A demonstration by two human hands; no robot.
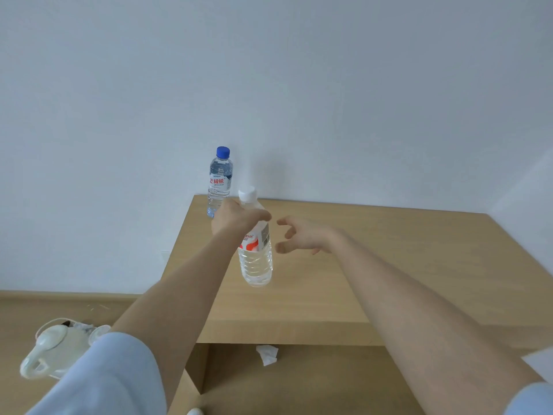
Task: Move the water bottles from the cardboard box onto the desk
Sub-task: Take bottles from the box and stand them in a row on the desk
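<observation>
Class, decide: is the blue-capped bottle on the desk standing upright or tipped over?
Upright. The blue-capped bottle stands vertical at the desk's far left corner, cap uppermost; the left hand hides part of its base.

Left grip (pixel 236 218) clasping bottle (pixel 256 265); right grip (pixel 302 235) splayed.

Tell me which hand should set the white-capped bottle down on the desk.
Left. The left hand grips the white-capped bottle near its neck, over the desk. The right hand is open beside it, holding nothing, so a handover looks unnecessary.
</observation>
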